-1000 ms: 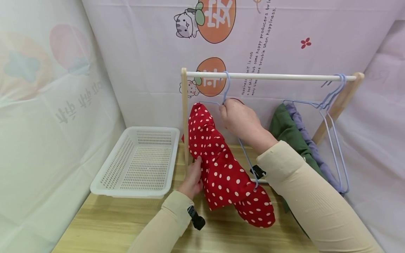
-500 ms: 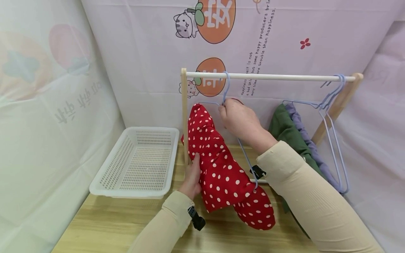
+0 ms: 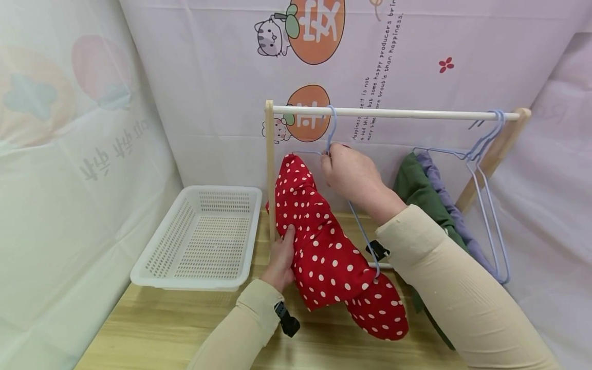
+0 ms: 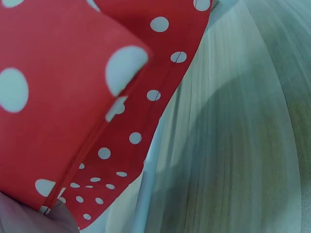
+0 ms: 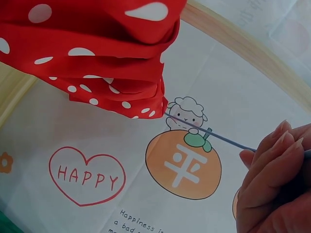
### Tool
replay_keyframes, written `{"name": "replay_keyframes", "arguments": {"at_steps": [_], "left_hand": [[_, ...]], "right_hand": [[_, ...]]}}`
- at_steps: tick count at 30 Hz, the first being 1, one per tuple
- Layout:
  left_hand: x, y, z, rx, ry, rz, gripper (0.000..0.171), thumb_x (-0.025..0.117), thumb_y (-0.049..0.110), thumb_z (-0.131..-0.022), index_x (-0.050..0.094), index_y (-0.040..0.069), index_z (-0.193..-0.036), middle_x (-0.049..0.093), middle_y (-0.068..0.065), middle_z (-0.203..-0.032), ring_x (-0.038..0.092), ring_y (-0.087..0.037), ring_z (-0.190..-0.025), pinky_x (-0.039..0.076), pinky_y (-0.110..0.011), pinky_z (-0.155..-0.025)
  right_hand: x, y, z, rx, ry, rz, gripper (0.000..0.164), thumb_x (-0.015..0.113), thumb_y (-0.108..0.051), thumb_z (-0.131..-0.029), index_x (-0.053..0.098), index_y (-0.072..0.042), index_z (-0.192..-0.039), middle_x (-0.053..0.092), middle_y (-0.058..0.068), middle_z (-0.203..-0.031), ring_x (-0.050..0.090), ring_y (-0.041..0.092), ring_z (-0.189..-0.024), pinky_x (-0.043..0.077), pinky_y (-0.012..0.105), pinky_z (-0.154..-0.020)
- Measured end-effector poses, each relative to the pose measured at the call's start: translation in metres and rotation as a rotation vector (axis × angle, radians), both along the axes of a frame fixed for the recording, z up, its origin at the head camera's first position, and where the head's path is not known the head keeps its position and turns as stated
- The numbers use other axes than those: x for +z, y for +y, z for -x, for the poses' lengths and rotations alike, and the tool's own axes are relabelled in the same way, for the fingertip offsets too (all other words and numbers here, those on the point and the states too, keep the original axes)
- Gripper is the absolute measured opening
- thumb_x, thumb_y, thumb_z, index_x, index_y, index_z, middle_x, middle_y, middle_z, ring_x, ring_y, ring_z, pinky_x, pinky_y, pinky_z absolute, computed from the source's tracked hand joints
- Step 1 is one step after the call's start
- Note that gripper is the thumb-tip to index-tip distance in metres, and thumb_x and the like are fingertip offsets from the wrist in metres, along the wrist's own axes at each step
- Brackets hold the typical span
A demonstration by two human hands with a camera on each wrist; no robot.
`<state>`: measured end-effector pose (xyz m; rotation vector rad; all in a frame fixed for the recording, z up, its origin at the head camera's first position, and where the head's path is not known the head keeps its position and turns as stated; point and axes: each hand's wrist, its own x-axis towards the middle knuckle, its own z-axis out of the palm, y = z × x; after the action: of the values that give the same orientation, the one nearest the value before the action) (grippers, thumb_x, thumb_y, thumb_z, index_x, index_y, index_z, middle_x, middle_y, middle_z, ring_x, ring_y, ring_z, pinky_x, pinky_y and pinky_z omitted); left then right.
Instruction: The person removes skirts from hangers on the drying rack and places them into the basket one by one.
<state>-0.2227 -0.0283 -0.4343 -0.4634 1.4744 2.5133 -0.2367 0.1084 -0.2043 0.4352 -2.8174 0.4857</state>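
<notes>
A red garment with white dots [image 3: 319, 236] hangs bunched on a blue wire hanger [image 3: 358, 226], whose hook goes over the rack's white rail [image 3: 407, 112]. My right hand [image 3: 353, 172] grips the hanger just below its hook. In the right wrist view, the right hand [image 5: 277, 179] has its fingers curled, and the hanger's thin arm runs from it into the cloth [image 5: 112, 73]. My left hand [image 3: 281, 259] pinches the garment's left edge, thumb in front and the other fingers hidden behind. The left wrist view has a bit of the left hand [image 4: 24, 216] at the cloth's hem.
A white perforated basket [image 3: 213, 246] stands left of the rack's wooden post [image 3: 271, 174]. At the rail's right end, blue hangers [image 3: 485, 139] carry a green cloth [image 3: 425, 195] and a purple cloth [image 3: 450, 216]. Beneath lies a wood-grain tabletop [image 3: 139, 329], with printed fabric walls around it.
The garment's lower end has swung slightly right and down. Both hands keep nearly the same place and hold.
</notes>
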Motion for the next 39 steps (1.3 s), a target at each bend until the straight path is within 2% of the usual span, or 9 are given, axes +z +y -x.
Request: {"name": "replay_keyframes", "arguments": {"at_steps": [4, 10, 18, 26, 30, 39], "left_hand": [[0.0008, 0.0001, -0.0003, -0.016, -0.002, 0.009, 0.062, 0.058, 0.054, -0.091, 0.039, 0.013, -0.133, 0.052, -0.011, -0.125, 0.058, -0.023, -0.109, 0.052, -0.035, -0.085], [0.0042, 0.0001, -0.0024, -0.026, 0.015, 0.068, 0.062, 0.054, 0.051, -0.094, 0.035, 0.012, -0.139, 0.048, -0.012, -0.127, 0.055, -0.024, -0.110, 0.051, -0.035, -0.084], [-0.0003, 0.0027, -0.0008, -0.015, 0.030, 0.086, 0.059, 0.054, 0.053, -0.093, 0.039, 0.014, -0.134, 0.052, -0.011, -0.124, 0.058, -0.023, -0.108, 0.053, -0.034, -0.083], [0.0034, 0.0031, -0.0027, -0.034, 0.071, 0.099, 0.062, 0.057, 0.056, -0.091, 0.041, 0.016, -0.135, 0.053, -0.009, -0.124, 0.058, -0.021, -0.108, 0.053, -0.034, -0.085], [0.0059, 0.0045, -0.0035, -0.021, 0.105, 0.118, 0.064, 0.059, 0.056, -0.089, 0.039, 0.017, -0.136, 0.052, -0.007, -0.126, 0.055, -0.021, -0.112, 0.052, -0.033, -0.088], [0.0084, 0.0081, -0.0051, 0.021, 0.171, 0.247, 0.052, 0.060, 0.052, -0.091, 0.045, 0.018, -0.126, 0.057, -0.004, -0.118, 0.059, -0.019, -0.106, 0.054, -0.033, -0.084]], "right_hand": [[0.0009, 0.0005, -0.0001, 0.001, 0.010, 0.000, 0.026, 0.039, -0.029, -0.100, 0.054, -0.008, -0.094, 0.060, 0.007, -0.075, 0.059, 0.021, -0.063, 0.049, 0.033, -0.056], [0.0015, 0.0000, 0.0001, -0.011, 0.016, 0.005, 0.026, 0.039, -0.026, -0.099, 0.054, -0.009, -0.087, 0.059, 0.007, -0.070, 0.057, 0.022, -0.060, 0.048, 0.033, -0.054], [0.0001, 0.0012, 0.0003, -0.008, 0.022, -0.008, 0.029, 0.039, -0.030, -0.101, 0.056, -0.010, -0.089, 0.058, 0.007, -0.068, 0.056, 0.022, -0.060, 0.047, 0.034, -0.055], [0.0011, 0.0013, -0.0003, -0.039, 0.011, -0.045, 0.029, 0.038, -0.030, -0.101, 0.056, -0.009, -0.093, 0.058, 0.007, -0.072, 0.057, 0.022, -0.063, 0.047, 0.034, -0.057], [0.0013, 0.0025, 0.0002, -0.055, 0.010, -0.059, 0.029, 0.038, -0.030, -0.101, 0.057, -0.008, -0.096, 0.058, 0.008, -0.072, 0.058, 0.023, -0.064, 0.047, 0.034, -0.057], [0.0012, 0.0051, -0.0002, -0.061, 0.008, -0.065, 0.030, 0.038, -0.031, -0.102, 0.057, -0.007, -0.099, 0.057, 0.009, -0.072, 0.059, 0.024, -0.068, 0.048, 0.035, -0.059]]}}
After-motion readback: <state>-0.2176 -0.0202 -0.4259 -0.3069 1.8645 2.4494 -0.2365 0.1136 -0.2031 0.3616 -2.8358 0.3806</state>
